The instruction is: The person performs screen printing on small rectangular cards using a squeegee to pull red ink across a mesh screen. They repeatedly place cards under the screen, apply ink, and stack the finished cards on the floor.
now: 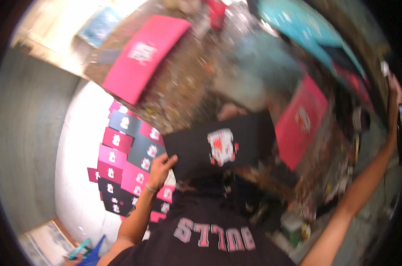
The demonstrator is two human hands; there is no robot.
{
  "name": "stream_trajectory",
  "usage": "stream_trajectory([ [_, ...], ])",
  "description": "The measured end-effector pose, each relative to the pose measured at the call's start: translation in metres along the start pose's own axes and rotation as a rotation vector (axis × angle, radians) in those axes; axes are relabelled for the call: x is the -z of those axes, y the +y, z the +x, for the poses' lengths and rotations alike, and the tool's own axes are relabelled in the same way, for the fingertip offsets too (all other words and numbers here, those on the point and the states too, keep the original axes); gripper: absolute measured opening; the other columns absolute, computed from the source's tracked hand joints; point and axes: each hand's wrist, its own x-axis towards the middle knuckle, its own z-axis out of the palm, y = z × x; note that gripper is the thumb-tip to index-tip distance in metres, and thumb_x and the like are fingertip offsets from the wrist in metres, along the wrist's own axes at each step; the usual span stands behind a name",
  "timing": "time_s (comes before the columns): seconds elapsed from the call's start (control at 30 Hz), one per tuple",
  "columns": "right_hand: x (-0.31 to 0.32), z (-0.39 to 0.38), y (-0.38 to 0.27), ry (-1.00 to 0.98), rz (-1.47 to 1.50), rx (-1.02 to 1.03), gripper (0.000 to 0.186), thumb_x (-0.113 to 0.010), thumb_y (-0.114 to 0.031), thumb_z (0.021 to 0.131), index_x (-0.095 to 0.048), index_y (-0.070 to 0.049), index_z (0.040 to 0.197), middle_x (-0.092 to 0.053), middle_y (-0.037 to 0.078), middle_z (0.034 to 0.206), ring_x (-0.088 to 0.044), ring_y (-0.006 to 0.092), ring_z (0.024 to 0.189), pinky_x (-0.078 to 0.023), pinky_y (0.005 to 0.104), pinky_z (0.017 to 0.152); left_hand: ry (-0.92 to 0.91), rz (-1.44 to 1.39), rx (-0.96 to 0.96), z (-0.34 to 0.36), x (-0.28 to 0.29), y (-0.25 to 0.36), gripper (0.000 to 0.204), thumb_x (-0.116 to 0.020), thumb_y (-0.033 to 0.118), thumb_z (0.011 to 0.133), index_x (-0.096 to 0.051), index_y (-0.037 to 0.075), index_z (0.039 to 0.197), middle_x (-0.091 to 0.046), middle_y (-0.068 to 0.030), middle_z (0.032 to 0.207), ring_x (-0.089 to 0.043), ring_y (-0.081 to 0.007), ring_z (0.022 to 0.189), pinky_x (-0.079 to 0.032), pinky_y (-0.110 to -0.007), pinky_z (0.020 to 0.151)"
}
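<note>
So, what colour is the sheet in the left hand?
The sheet is black, printed white and red; head view.

Black shirt (210,209) — pale-edged pink block lettering (203,234) — and thin bracelet (152,189), left wrist (154,183).

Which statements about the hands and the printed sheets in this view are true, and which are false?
1. The left hand grips a black rectangular sheet with a white-and-red print. True.
2. The right hand holds the black sheet's opposite end. False: the right hand is stretched out at the far right, away from it.
3. A pink rectangular sheet shows to the right of the black sheet. True.
4. The small rectangular printed pieces at left are all black. False: pink, dark red and grey ones show too.
5. A pink rectangular sheet at upper left bears a white print. True.
</note>
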Motion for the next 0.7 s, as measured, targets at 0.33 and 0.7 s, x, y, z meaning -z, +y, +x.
stream_trajectory([
  [0.33, -0.028, 0.008, 0.004, -0.132, 0.056, -0.021, 0.045, -0.055, -0.04, 0.106, -0.067, 0.003, 0.102, -0.063, 0.009, 0.083, -0.056, 0.0201, 0.079, -0.047, 0.0356, 0.076, 0.314, 0.035, 0.209, -0.058, 0.275, -0.153, 0.021, -0.074, 0.014, 0.097, -0.073, 0.0, 0.111, -0.072, -0.0005, 0.091, -0.063, -0.0096, 0.076, -0.052, -0.027, 0.068],
  [0.7, -0.012, -0.038, -0.052, 0.009, 0.023, 0.223, 0.055, -0.06, -0.049, 0.1, -0.073, 0.004, 0.094, -0.064, 0.018, 0.07, -0.055, 0.03, 0.064, -0.046, 0.0459, 0.062, 1.543, -1.011, 0.197, -0.007, 0.403, -0.359, 0.009, -0.067, 0.011, 0.098, -0.071, 0.004, 0.095, -0.067, -0.0103, 0.088, -0.067, -0.0217, 0.087, -0.06, -0.036, 0.073],
])
